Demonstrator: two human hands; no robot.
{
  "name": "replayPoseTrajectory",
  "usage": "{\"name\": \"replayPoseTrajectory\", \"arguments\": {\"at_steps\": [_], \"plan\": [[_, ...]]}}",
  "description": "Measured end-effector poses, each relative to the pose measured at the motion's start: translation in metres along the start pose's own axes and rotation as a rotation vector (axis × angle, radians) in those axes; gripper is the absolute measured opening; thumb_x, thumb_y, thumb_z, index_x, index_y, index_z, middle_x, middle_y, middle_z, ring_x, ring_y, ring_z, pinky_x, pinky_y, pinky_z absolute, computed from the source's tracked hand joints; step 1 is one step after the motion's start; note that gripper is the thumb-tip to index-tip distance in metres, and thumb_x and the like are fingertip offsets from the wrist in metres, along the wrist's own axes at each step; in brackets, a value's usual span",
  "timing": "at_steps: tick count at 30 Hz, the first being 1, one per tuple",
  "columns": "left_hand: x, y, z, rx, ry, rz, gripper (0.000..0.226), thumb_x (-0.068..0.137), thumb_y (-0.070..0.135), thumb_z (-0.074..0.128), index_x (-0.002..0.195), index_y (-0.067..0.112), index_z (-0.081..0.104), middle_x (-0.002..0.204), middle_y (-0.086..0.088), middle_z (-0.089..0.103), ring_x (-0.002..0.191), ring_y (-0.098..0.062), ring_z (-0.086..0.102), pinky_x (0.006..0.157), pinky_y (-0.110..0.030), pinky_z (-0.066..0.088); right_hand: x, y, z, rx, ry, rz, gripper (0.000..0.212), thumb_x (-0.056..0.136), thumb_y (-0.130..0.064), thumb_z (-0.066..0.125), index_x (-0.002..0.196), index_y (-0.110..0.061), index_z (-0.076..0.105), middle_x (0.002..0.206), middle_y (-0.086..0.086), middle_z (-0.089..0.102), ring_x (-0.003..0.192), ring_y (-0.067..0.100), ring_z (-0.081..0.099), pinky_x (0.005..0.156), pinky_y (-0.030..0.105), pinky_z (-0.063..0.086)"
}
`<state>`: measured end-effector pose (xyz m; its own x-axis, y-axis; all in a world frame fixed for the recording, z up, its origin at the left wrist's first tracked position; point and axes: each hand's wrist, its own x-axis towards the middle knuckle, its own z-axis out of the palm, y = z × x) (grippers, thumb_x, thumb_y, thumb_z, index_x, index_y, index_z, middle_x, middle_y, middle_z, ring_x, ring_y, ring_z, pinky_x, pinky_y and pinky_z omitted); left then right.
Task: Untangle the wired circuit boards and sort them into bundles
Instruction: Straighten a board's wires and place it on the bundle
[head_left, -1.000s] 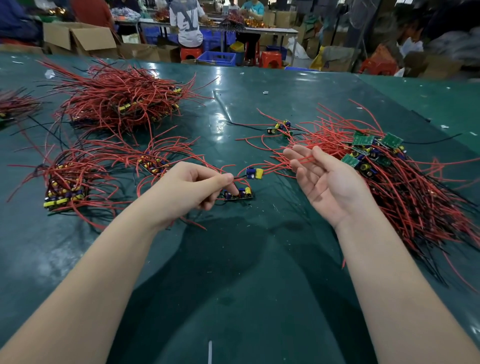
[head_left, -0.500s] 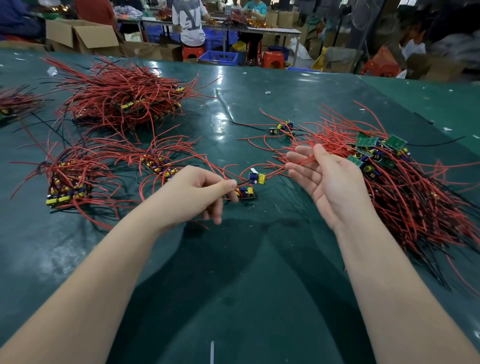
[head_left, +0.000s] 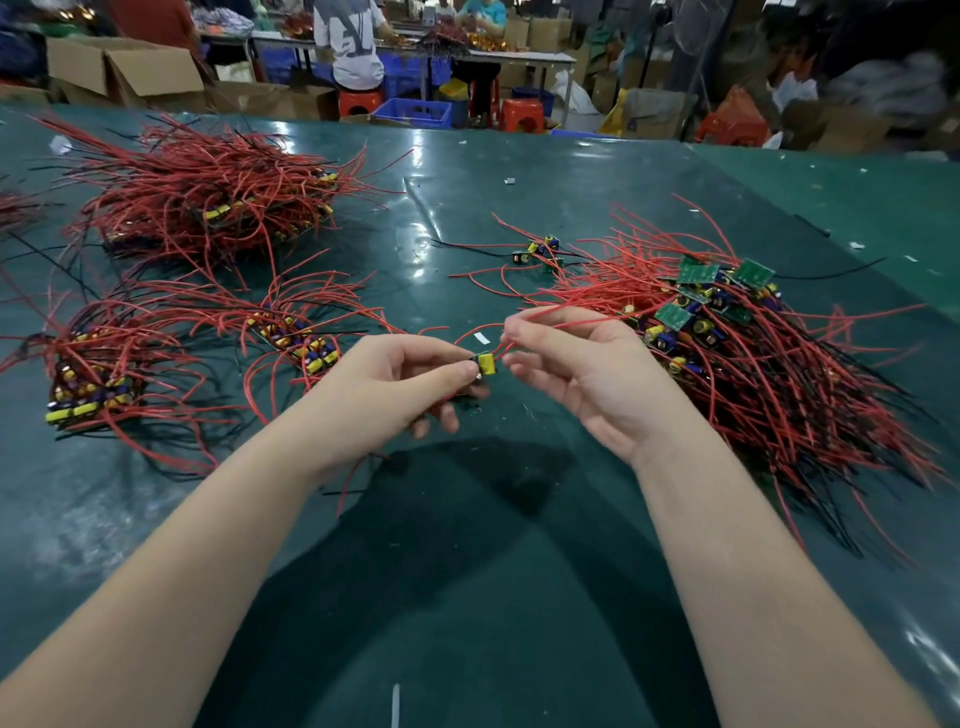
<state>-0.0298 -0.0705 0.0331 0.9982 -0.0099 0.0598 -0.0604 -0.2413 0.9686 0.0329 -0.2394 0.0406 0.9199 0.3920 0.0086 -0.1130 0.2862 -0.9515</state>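
Dark green glossy table (head_left: 519, 597) fills the foreground, overhead light glaring off its far part. Beyond the far edge: open cardboard boxes (head_left: 124, 67) at left, blue plastic crates (head_left: 413, 111) on the floor, red-orange stools (head_left: 522, 115) beside them. A long pale workbench (head_left: 519, 54) runs across the back with people at it, one in a white shirt (head_left: 350, 47) seated back to camera. More cartons (head_left: 652, 111) stacked at centre-right. Right background dark and blurred, contents unclear.

wire piles (head_left: 769, 364) flanking, bare table (head_left: 467, 571) nearside
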Motion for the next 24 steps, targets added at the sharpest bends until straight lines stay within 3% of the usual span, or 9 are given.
{"name": "replayPoseTrajectory", "arguments": {"at_steps": [5, 9, 14, 20, 24], "plan": [[0.000, -0.002, 0.003, -0.107, 0.021, -0.013, 0.016, 0.094, 0.009, 0.055, 0.101, 0.007, 0.070, 0.088, -0.003, 0.075, 0.068, -0.006, 0.067, 0.055, -0.015, 0.049, 0.002, 0.000, -0.006, 0.044, 0.000, 0.041, 0.011, 0.079, 0.006, 0.066, 0.074, -0.004, 0.068, 0.068, 0.012, 0.071, 0.062, 0.019, 0.070, 0.059, 0.022, 0.056], [-0.001, -0.001, 0.004, -0.209, 0.020, -0.016, 0.017, 0.094, 0.009, 0.055, 0.098, 0.010, 0.071, 0.091, -0.007, 0.075, 0.074, -0.009, 0.068, 0.060, -0.015, 0.052, 0.004, 0.000, -0.009, 0.055, -0.019, 0.068, 0.013, 0.071, 0.000, 0.070, 0.063, -0.008, 0.074, 0.068, 0.011, 0.072, 0.063, 0.017, 0.071, 0.059, 0.020, 0.056], [-0.004, 0.000, 0.007, -0.258, -0.001, 0.002, 0.017, 0.091, 0.010, 0.056, 0.100, 0.010, 0.071, 0.090, -0.006, 0.075, 0.073, -0.007, 0.067, 0.060, -0.015, 0.051, 0.004, 0.001, -0.012, 0.067, -0.002, 0.129, 0.005, 0.061, -0.006, 0.073, 0.063, -0.009, 0.076, 0.069, 0.008, 0.072, 0.062, 0.014, 0.070, 0.058, 0.018, 0.055], [-0.003, 0.003, 0.005, -0.306, 0.001, -0.049, 0.017, 0.093, 0.011, 0.053, 0.098, 0.010, 0.069, 0.088, -0.006, 0.075, 0.071, -0.010, 0.068, 0.059, -0.016, 0.052, 0.003, 0.003, -0.007, 0.145, 0.030, 0.120, 0.008, 0.066, -0.004, 0.072, 0.063, -0.010, 0.076, 0.069, 0.005, 0.072, 0.063, 0.013, 0.070, 0.057, 0.017, 0.054], [-0.001, 0.003, 0.003, -0.337, 0.002, -0.078, 0.017, 0.095, 0.009, 0.051, 0.099, 0.007, 0.068, 0.088, -0.007, 0.074, 0.071, -0.013, 0.068, 0.057, -0.017, 0.053, 0.001, 0.002, -0.004, 0.190, 0.020, 0.173, 0.003, 0.062, -0.013, 0.074, 0.062, -0.014, 0.077, 0.070, 0.003, 0.072, 0.062, 0.010, 0.070, 0.053, 0.015, 0.053]]}}
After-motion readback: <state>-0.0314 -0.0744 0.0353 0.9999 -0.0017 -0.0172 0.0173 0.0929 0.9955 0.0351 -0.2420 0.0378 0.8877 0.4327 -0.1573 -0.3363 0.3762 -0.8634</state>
